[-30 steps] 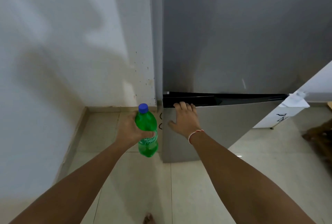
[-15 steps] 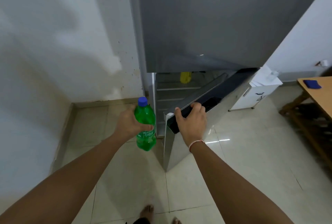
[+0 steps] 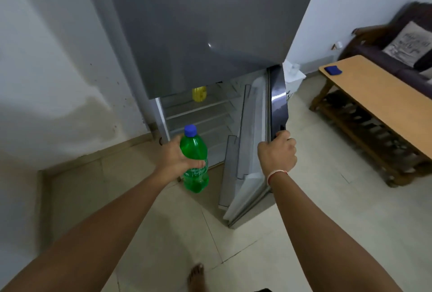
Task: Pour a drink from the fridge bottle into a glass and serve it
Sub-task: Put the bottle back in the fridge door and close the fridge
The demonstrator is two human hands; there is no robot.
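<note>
we had the green bottle [image 3: 195, 160] in our left hand [image 3: 178, 160], fingers wrapped tight around its middle, blue cap [image 3: 190, 130] on and pointing up. it hung upright in the air right in front of the open lower fridge compartment [image 3: 201, 114], not resting on anything. our right hand [image 3: 277, 152] was clamped on the top corner of the lower fridge door [image 3: 252, 151], which stood swung wide open toward the right. a thin red and white band [image 3: 275, 174] sat on that wrist. inside we could see bare wire shelves and something yellow [image 3: 199, 93] near the top at the back, couldn't tell what it was. the upper door [image 3: 198, 25] was closed, plain grey. off to the right there was a wooden table [image 3: 383, 97] with a small blue thing [image 3: 333, 70] on its far end, and a dark sofa [image 3: 395, 48] with a cushion [image 3: 410, 41] behind it. one bare foot [image 3: 196, 277] showed on the tile floor [image 3: 304, 233] at the bottom.
</note>
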